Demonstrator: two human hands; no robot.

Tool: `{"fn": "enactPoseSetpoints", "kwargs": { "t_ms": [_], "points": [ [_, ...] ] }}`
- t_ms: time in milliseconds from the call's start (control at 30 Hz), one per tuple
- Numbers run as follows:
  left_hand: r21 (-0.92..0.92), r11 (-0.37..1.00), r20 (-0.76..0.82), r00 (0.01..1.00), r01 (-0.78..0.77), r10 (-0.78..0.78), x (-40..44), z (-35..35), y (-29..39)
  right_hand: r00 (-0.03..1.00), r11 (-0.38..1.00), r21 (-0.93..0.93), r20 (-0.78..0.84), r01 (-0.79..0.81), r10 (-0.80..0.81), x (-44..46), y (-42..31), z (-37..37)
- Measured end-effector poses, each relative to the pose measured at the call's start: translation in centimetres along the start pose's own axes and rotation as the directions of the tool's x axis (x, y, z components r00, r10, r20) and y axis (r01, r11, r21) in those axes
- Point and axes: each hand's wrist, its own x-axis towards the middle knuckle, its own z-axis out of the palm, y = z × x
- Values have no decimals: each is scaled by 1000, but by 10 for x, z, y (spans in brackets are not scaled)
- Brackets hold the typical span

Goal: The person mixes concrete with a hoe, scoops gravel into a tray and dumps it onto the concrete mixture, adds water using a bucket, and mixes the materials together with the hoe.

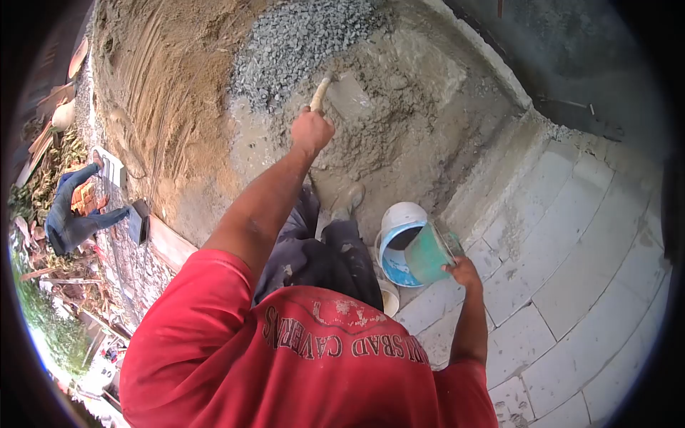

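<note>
On the left side, my left hand is closed around a pale wooden handle. A flat grey patch in the wet concrete lies beside the handle's far end; whether it is the tool's blade is unclear. My right hand grips the rim of a green bucket. That bucket is tilted, its mouth toward me and its other end over a white bucket with a blue inside. The contents of both buckets cannot be made out.
Gravel lies at the top, with brown sand left of it. Grey blocks pave the right side, below a raised concrete edge. Another person bends over at the far left. A pale container stands near my legs.
</note>
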Motion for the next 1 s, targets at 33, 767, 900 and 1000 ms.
{"fn": "enactPoseSetpoints", "kwargs": {
  "t_ms": [33, 767, 900, 1000],
  "points": [
    [-3, 1000, 13, 1000, 14, -14, 1, 1, 0, 993, 999, -4, -107, -45, 44, 0, 2, 17],
    [-567, -30, 803, 544, 823, -243, 2, -13, -38, 598, 988, 21, -798, 150, -73, 44, -261, 96],
    [-429, -44, 897, 420, 902, -139, -14, 51, -62, 855, 913, 277, -503, 300, -129, 133, -373, 68],
    [-432, 317, 833, 508, 844, -219, -53, 44, -53, 965, 931, 336, -256, 142, -55, 243, -424, 67]
  ]
}}
